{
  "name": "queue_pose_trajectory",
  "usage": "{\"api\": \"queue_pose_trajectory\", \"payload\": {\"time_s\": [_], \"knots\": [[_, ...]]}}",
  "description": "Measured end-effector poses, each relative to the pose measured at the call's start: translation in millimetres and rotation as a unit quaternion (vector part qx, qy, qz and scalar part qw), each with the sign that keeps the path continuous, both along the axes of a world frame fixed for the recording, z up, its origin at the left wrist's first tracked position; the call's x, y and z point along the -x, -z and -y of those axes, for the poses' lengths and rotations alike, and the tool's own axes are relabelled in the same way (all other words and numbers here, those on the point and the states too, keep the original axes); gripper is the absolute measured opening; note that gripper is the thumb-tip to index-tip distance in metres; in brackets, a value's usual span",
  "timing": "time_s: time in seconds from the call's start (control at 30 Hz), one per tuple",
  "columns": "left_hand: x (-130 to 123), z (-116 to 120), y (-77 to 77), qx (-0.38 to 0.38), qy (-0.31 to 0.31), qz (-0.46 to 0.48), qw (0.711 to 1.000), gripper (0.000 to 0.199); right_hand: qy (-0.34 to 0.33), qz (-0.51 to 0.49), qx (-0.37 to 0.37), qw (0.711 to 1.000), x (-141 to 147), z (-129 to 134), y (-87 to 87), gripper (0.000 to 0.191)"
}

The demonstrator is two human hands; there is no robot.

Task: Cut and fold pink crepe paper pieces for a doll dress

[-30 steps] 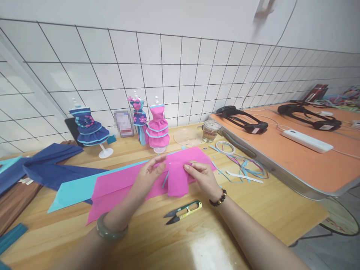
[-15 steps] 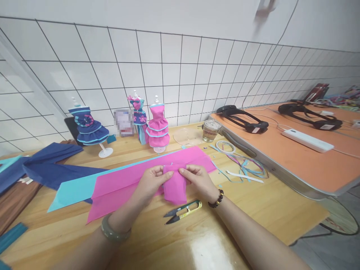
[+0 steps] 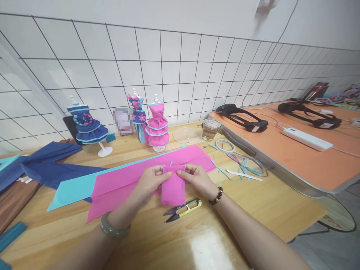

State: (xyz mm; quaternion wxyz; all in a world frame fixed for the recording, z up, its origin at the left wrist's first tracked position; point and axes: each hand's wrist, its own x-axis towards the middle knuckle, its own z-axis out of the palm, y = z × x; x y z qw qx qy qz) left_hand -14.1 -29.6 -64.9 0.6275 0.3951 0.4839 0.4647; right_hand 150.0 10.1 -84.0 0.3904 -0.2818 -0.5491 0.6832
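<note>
A small piece of pink fabric (image 3: pixel 173 191) hangs between my two hands. My left hand (image 3: pixel 153 179) pinches its upper left corner between thumb and fingers. At the upper right corner, my right hand (image 3: pixel 197 178) grips it the same way. Just below the hanging edge lies a pair of thread snips (image 3: pixel 184 210) with dark blades and a yellowish handle. Behind and under my hands stretches a long pink cloth (image 3: pixel 120 187), partly covering a light blue cloth (image 3: pixel 73 191) on the wooden table (image 3: pixel 157 240).
Against the tiled wall stand dress forms in a navy dress (image 3: pixel 90 129), a pink tiered dress (image 3: pixel 158 125) and a blue-pink dress (image 3: pixel 139 116). A lidded glass (image 3: pixel 210 129) and tangled ribbons (image 3: pixel 250 167) are to the right. Black headsets (image 3: pixel 243 119) rest on the orange table (image 3: pixel 312 161).
The pink piece now hangs flatter and squarer between my hands, its lower edge shifted slightly left. Both hands keep their pinch in nearly the same place.
</note>
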Motion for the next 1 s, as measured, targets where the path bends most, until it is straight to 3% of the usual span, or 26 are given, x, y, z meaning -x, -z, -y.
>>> {"api": "queue_pose_trajectory", "payload": {"time_s": [0.17, 0.53, 0.7, 1.0], "knots": [[2.0, -1.8, -0.5, -0.024, -0.009, -0.030, 0.999, 0.032, -0.044, -0.007, -0.015, 0.999, -0.5, 2.0, -3.4, 0.027], [4.7, -3.0, 2.8, -0.035, 0.000, -0.050, 0.998, 0.030, -0.056, -0.020, 0.000, 0.998, 0.5, 0.2, -0.6, 0.033], [4.7, -3.2, 2.5, -0.041, 0.004, -0.044, 0.998, 0.032, -0.024, -0.007, -0.002, 1.000, 1.6, 1.5, -1.4, 0.024], [3.4, -1.7, -1.8, -0.030, 0.014, -0.038, 0.999, 0.036, 0.007, 0.021, -0.010, 1.000, 0.6, -0.9, 1.3, 0.031]]}}
